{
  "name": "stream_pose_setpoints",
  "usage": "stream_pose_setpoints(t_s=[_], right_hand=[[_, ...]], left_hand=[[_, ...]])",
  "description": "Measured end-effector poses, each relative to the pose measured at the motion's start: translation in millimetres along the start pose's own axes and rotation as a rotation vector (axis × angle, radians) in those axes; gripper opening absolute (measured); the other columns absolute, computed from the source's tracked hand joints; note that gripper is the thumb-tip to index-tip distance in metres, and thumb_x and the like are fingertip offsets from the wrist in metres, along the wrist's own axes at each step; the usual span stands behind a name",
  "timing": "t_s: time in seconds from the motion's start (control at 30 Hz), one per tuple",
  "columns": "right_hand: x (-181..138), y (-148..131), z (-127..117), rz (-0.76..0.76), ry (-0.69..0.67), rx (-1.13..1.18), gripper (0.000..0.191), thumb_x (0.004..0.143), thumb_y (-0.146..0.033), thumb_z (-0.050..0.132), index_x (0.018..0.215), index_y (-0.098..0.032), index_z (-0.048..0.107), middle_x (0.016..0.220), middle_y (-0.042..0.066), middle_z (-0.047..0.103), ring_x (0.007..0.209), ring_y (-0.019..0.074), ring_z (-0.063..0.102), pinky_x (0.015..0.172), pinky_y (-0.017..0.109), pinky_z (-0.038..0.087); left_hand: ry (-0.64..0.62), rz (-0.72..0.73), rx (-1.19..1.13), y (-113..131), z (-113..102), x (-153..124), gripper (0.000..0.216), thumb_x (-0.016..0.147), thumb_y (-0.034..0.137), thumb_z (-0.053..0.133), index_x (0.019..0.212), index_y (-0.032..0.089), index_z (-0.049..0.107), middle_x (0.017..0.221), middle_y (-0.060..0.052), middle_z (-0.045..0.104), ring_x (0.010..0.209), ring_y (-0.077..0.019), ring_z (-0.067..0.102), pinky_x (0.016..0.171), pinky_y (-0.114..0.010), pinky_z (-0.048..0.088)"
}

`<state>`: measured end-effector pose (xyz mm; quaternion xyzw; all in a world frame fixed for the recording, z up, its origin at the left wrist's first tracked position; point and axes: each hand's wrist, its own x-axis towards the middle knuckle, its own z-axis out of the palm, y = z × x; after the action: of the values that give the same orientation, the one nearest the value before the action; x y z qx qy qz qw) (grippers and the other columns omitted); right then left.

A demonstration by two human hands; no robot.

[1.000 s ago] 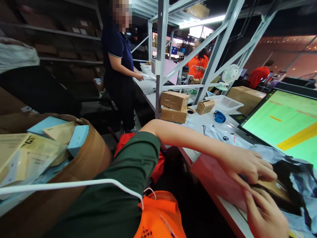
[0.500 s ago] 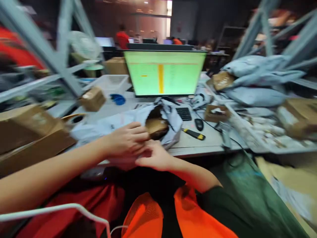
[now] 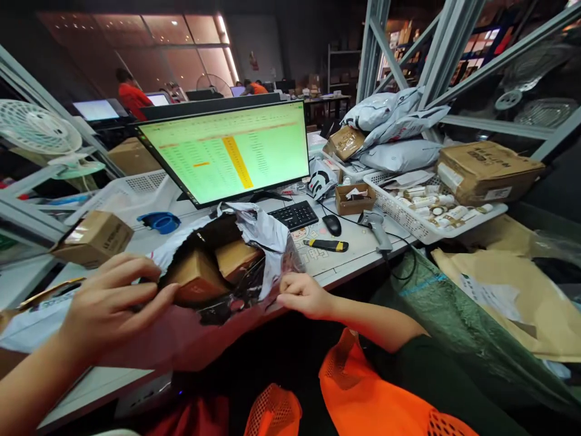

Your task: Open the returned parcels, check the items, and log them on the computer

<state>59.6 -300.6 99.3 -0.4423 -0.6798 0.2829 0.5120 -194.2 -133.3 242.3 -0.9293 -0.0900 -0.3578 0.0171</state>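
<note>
A torn white poly mailer bag (image 3: 261, 227) with a dark lining lies across the desk's front edge, its mouth wide. Inside it, two brown cardboard boxes (image 3: 196, 280) show. My left hand (image 3: 115, 297) pinches the bag's torn edge on the left, thumb and fingers pressed on the plastic. On the right side of the opening, my right hand (image 3: 305, 295) is closed in a fist around the bag's edge. The bag's lower part hangs toward my lap. Just beyond my right hand lies a yellow and black box cutter (image 3: 325, 245).
Behind the bag stand a monitor (image 3: 231, 151), a keyboard (image 3: 294, 215) and a mouse (image 3: 333, 225). To the right are a barcode scanner (image 3: 376, 230) and a white basket (image 3: 436, 227) of small rolls. A small carton (image 3: 95, 239) and blue tape dispenser (image 3: 160, 222) sit left. Co-workers are far back.
My hands, close together before, have moved apart, pulling the bag's opening much wider. Two boxes inside now show clearly. The view has turned to the right.
</note>
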Motion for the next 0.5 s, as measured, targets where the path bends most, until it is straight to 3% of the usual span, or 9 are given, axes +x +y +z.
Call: stream_pose_setpoints(t_s=[0.07, 0.17, 0.27, 0.4, 0.5], right_hand=[[-15.0, -0.1, -17.3, 0.023, 0.010, -0.101, 0.053, 0.098, -0.061, 0.051, 0.060, -0.025, 0.044, 0.067, 0.001, 0.051, 0.065, 0.0175, 0.052, 0.066, 0.035, 0.045], [-27.1, -1.4, -51.6, 0.048, 0.038, -0.203, 0.041, 0.095, -0.055, 0.058, 0.066, -0.027, 0.049, 0.073, 0.003, 0.058, 0.072, 0.0221, 0.057, 0.071, 0.039, 0.049], [-18.0, 9.7, -110.0, 0.180, 0.251, -0.363, 0.034, 0.094, -0.055, 0.054, 0.073, -0.028, 0.055, 0.079, 0.005, 0.064, 0.079, 0.0257, 0.060, 0.081, 0.044, 0.053], [39.0, 46.4, -215.5, 0.423, 0.500, -0.583, 0.027, 0.090, -0.046, 0.057, 0.072, -0.025, 0.054, 0.076, 0.006, 0.062, 0.080, 0.0260, 0.059, 0.090, 0.046, 0.054], [103.0, 77.9, -281.5, 0.594, 0.605, -0.707, 0.012, 0.089, -0.029, 0.058, 0.084, -0.020, 0.063, 0.093, 0.012, 0.070, 0.099, 0.0284, 0.063, 0.103, 0.045, 0.050]], left_hand=[[-0.143, -0.028, -0.024, 0.2, -3.0, -3.8, 0.040, 0.088, 0.036, 0.059, 0.050, 0.023, 0.060, 0.076, 0.001, 0.064, 0.078, -0.0172, 0.058, 0.074, -0.035, 0.052], [-0.369, 0.053, -0.126, 9.4, 1.3, -8.3, 0.034, 0.097, 0.030, 0.060, 0.064, 0.020, 0.063, 0.090, -0.004, 0.067, 0.090, -0.0181, 0.062, 0.084, -0.031, 0.053], [-0.373, 0.013, -0.183, 17.5, 6.0, -10.3, 0.029, 0.099, 0.030, 0.059, 0.072, 0.021, 0.065, 0.104, -0.006, 0.069, 0.102, -0.0208, 0.063, 0.092, -0.032, 0.053], [-0.358, -0.140, -0.211, 22.0, 4.9, -10.2, 0.028, 0.101, 0.034, 0.055, 0.078, 0.022, 0.066, 0.115, -0.008, 0.068, 0.112, -0.0229, 0.063, 0.098, -0.033, 0.053], [-0.358, -0.167, -0.214, 19.6, 2.2, -9.0, 0.025, 0.100, 0.033, 0.055, 0.081, 0.023, 0.067, 0.118, -0.007, 0.068, 0.115, -0.0225, 0.062, 0.100, -0.031, 0.053]])
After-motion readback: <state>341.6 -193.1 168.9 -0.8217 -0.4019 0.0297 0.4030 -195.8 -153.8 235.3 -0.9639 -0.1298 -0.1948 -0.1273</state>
